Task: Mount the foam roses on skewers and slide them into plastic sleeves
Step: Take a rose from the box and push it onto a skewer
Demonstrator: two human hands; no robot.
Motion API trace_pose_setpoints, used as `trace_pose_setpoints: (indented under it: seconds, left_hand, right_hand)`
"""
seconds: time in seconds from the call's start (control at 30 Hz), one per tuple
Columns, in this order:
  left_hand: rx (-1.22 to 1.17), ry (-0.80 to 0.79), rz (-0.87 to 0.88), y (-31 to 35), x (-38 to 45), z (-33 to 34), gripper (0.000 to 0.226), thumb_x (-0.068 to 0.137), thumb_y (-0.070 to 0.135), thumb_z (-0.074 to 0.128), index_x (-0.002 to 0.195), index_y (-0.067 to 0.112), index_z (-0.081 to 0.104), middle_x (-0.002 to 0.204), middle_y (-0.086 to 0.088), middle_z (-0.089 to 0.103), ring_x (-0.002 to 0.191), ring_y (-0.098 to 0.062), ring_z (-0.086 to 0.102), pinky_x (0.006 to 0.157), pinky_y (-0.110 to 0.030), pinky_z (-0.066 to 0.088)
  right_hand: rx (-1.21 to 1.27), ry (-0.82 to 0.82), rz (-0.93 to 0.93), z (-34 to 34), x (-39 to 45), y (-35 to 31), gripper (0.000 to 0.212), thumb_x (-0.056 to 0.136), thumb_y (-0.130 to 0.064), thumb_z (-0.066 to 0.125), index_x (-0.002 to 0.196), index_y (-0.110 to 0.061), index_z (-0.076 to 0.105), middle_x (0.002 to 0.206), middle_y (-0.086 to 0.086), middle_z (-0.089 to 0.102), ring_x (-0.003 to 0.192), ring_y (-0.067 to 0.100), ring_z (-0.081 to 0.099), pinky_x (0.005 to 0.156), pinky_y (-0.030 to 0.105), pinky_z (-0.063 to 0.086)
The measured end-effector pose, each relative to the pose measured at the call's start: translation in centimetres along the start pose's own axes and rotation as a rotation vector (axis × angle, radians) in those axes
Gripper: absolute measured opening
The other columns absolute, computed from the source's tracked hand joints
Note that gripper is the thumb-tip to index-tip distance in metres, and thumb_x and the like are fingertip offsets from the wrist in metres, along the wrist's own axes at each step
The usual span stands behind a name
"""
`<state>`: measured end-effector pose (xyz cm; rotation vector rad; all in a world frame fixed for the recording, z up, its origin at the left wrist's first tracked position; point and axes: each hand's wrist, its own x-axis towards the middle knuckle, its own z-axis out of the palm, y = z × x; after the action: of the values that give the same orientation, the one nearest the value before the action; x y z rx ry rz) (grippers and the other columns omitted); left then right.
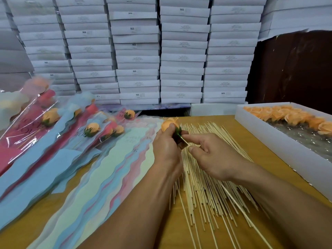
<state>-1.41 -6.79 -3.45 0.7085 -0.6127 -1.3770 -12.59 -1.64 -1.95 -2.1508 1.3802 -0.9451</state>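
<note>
At the far left of the bench (239,126) lie finished roses in their plastic sleeves (53,133), red and blue, overlapping and angled toward the upper left, each with an orange or red bloom near its top; just right of them a fan of empty sleeves (111,169) in pale green, pink and blue spreads toward the near edge; next comes the left hand (166,146), its fingers and thumb curled round an orange foam rose (168,125) with the green base turned to the right; a skewer (185,141) meets that green base, and the right hand (213,155) pinches it between thumb and forefinger just beside the rose, the long end of the stick running out below the wrist toward the lower right; beneath both hands a loose pile of bare skewers (206,191) lies spread on the wood; at the right edge stands a shallow white tray (269,139) holding rows of orange rose heads (294,117) at its far end; behind everything, stacked white boxes (138,51) fill the wall.
</note>
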Motion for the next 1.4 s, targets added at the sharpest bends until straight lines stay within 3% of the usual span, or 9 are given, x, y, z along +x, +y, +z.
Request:
trace_pose_setpoints:
  seconds: [0.33,0.53,0.7,0.8,0.87,0.97,1.13,1.27,1.4]
  left_hand:
    - [0.248,-0.044,0.022,-0.9,-0.1,-0.2,0.046,0.102,0.049,0.045,0.096,0.007,0.063,0.066,-0.005,0.069,0.06,-0.016,0.062,0.061,-0.031,0.053]
    - [0.997,0.012,0.223,-0.8,-0.2,0.0,0.016,0.096,0.022,0.054,0.103,0.013,0.064,0.095,-0.007,0.07,0.091,-0.026,0.068,0.086,-0.044,0.057]
    - [1.544,-0.17,0.27,0.5,-0.8,2.1,0.015,0.091,0.014,0.056,0.103,0.009,0.063,0.097,-0.01,0.066,0.088,-0.026,0.064,0.062,-0.03,0.045]
    - [1.781,-0.251,0.301,2.9,0.3,2.2,0.014,0.092,0.011,0.056,0.1,0.003,0.065,0.096,-0.013,0.067,0.09,-0.03,0.067,0.068,-0.035,0.052]
    - [1.848,-0.26,0.344,5.5,1.6,1.2,0.015,0.091,0.005,0.054,0.095,-0.002,0.067,0.09,-0.016,0.069,0.084,-0.029,0.068,0.074,-0.041,0.058]
    - [2.004,-0.238,0.397,9.2,3.6,-2.1,0.021,0.092,0.005,0.052,0.073,-0.001,0.061,0.07,-0.016,0.055,0.065,-0.026,0.051,0.058,-0.034,0.043]
    - [2.109,-0.24,0.241,10.8,5.7,-10.1,0.034,0.105,0.029,0.045,0.116,0.003,0.063,0.122,-0.015,0.062,0.112,-0.033,0.057,0.097,-0.039,0.043]
    - [2.067,-0.32,0.209,10.1,6.3,-13.3,0.03,0.106,0.034,0.038,0.089,0.014,0.051,0.1,-0.008,0.055,0.093,-0.025,0.052,0.083,-0.036,0.04]
    - [2.077,-0.332,0.248,9.3,6.2,-14.0,0.032,0.109,0.028,0.029,0.091,0.01,0.049,0.103,-0.011,0.055,0.098,-0.024,0.05,0.085,-0.032,0.035]
  right_hand:
    - [0.454,-0.031,0.095,-1.4,0.2,1.9,0.042,0.106,-0.013,0.043,0.1,-0.04,0.075,0.043,-0.003,0.045,0.039,0.008,0.037,0.041,0.018,0.035]
    - [0.525,0.08,0.169,-1.6,0.6,2.3,0.026,0.107,-0.014,0.042,0.117,-0.016,0.066,0.044,0.0,0.044,0.037,0.005,0.038,0.038,0.013,0.033]
    - [0.567,0.11,0.221,-1.6,0.7,2.5,0.027,0.107,-0.012,0.041,0.119,-0.01,0.065,0.043,0.0,0.042,0.036,0.006,0.035,0.035,0.016,0.029]
    - [0.556,0.117,0.237,-1.7,0.8,2.8,0.026,0.107,-0.014,0.041,0.119,-0.013,0.065,0.044,-0.001,0.043,0.036,0.007,0.036,0.036,0.017,0.03]
    - [0.539,0.123,0.24,-1.9,0.8,3.1,0.026,0.107,-0.015,0.042,0.119,-0.015,0.064,0.045,-0.003,0.045,0.038,0.007,0.037,0.037,0.018,0.031]
    - [0.525,0.129,0.245,-2.0,0.9,3.5,0.026,0.107,-0.016,0.042,0.122,-0.014,0.064,0.048,-0.001,0.046,0.041,0.009,0.037,0.038,0.021,0.031]
    - [0.481,0.114,0.259,-1.7,1.1,3.9,0.028,0.107,-0.019,0.043,0.126,-0.016,0.063,0.048,-0.003,0.046,0.045,0.012,0.038,0.042,0.024,0.031]
    - [0.466,0.104,0.255,-1.5,1.2,4.1,0.028,0.107,-0.02,0.042,0.125,-0.017,0.063,0.049,-0.001,0.046,0.046,0.011,0.039,0.042,0.021,0.033]
    - [0.456,0.098,0.257,-1.3,1.2,4.2,0.028,0.107,-0.021,0.043,0.126,-0.019,0.063,0.049,-0.002,0.046,0.045,0.009,0.04,0.042,0.021,0.034]
